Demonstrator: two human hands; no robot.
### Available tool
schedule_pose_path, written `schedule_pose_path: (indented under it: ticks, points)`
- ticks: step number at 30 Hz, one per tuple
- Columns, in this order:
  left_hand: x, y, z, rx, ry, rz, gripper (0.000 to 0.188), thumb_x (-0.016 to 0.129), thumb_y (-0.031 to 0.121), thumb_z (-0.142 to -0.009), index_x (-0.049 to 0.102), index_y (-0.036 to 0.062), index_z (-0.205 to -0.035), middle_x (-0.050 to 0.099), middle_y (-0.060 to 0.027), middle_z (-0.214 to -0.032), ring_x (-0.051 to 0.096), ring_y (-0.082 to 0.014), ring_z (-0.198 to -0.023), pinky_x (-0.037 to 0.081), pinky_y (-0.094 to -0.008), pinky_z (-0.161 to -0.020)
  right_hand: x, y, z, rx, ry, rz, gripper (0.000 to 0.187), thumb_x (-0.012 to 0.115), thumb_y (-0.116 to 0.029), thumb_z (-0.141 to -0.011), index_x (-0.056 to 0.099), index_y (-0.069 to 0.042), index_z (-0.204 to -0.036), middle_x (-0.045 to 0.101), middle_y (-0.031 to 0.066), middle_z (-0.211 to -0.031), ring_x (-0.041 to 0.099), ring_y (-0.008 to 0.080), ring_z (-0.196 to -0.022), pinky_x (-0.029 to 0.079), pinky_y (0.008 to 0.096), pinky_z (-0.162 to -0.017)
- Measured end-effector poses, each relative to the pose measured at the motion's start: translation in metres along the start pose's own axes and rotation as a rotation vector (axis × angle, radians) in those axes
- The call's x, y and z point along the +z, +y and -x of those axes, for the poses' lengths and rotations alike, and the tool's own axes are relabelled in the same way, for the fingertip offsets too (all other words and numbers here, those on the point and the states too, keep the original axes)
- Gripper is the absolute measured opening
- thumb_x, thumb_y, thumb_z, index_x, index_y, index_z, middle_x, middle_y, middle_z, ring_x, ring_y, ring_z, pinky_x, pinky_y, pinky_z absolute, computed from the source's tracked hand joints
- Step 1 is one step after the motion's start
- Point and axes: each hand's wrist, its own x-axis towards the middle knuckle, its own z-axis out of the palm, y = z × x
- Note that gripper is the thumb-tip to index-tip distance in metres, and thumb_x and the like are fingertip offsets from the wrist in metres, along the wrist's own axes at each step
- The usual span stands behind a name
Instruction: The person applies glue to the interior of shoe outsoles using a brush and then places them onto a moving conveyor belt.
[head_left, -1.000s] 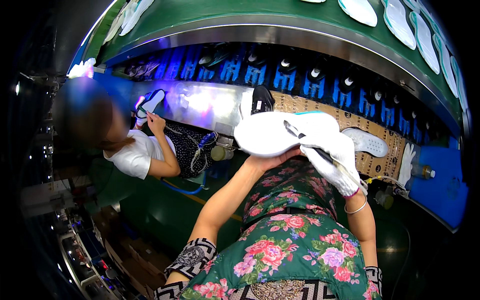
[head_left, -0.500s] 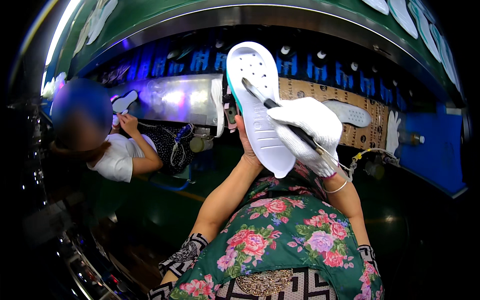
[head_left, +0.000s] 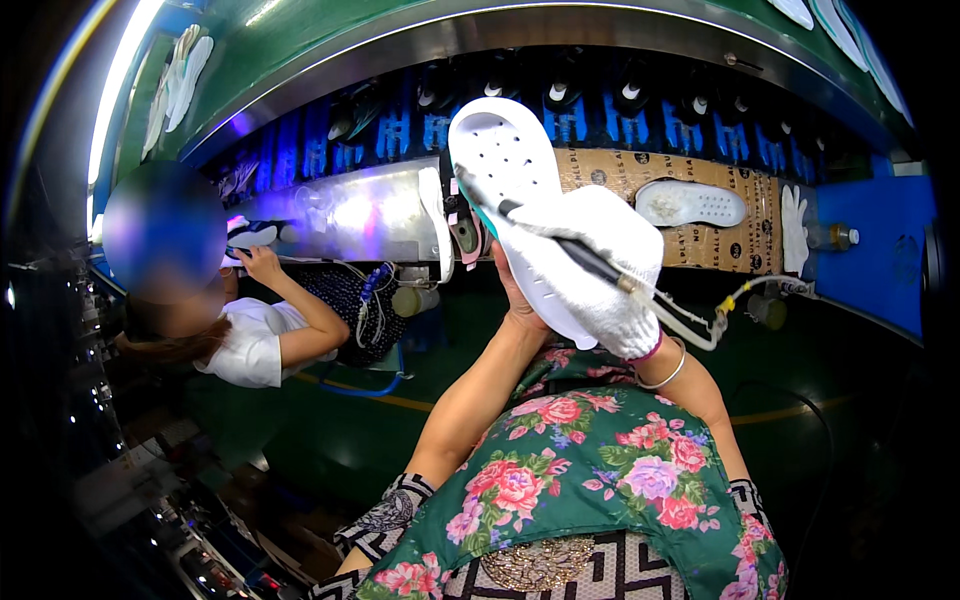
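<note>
Gloved right-hand fingers (head_left: 600, 262) were clamped on a thin black tool (head_left: 560, 240), its tip at the edge of a white sole (head_left: 505, 170); the bare left hand (head_left: 515, 300) gripped the sole from behind, raised before the surface (head_left: 600, 175). Judgement: steady support and a shallow tool angle suited edge work. A spare sole (head_left: 690, 203) lay beyond.

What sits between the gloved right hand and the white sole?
In the head view, a dark pen-like tool lies between the right hand and the sole.
</note>
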Motion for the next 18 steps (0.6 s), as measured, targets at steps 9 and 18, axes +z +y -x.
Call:
schedule_pose_path:
  ticks: [9,18]
  points:
    - [-0.023,0.002,-0.008,0.006,-0.313,0.271,0.074,0.041,0.065,-0.096,0.038,0.0108,-0.146,0.049,-0.0137,-0.138,0.053,-0.0286,-0.124,0.047,-0.0448,-0.104,0.013,0.008,0.016,0.111,0.035,-0.100,0.035,0.073,-0.005,-0.080,0.070,-0.004,-0.114,0.070,0.0116,-0.109,0.069,0.0248,-0.098,0.054,0.0344,-0.086]
    - [-0.019,0.021,-0.020,0.067,-0.120,0.062,0.101,0.043,0.084,-0.081,0.027,0.0152,-0.153,0.049,-0.0191,-0.141,0.050,-0.0337,-0.128,0.044,-0.0494,-0.108,-0.001,0.022,0.014,0.054,-0.084,-0.177,0.035,0.072,-0.003,-0.082,0.068,-0.003,-0.117,0.069,0.0122,-0.114,0.068,0.0246,-0.102,0.054,0.0342,-0.089]
